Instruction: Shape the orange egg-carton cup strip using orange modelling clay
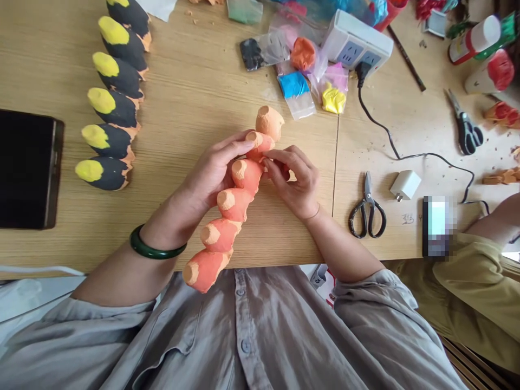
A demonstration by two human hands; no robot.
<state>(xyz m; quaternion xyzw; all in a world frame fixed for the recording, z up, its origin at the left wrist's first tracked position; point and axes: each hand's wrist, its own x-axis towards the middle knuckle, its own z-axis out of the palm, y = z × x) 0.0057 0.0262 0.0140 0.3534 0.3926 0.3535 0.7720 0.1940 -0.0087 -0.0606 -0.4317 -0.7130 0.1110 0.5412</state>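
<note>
A knobbly strip of joined rounded pieces [233,203], mostly orange-red with pale orange tips, slants from the table's middle down over its front edge. My left hand [221,162] is wrapped round its upper part from the left, thumb on the second piece from the top. The topmost piece is pale orange all over. My right hand [296,176] pinches at the strip's right side near the second and third pieces; a bit of orange-red shows beneath its fingers. What exactly the fingertips hold is hidden.
A black-and-yellow strip [117,108] lies left, beside a dark tablet [26,169]. Clay bags [294,86] and a power strip [357,40] stand behind. Scissors [368,208], a white charger [405,185], a cable and a phone [436,225] lie right, near another person's arm [498,222].
</note>
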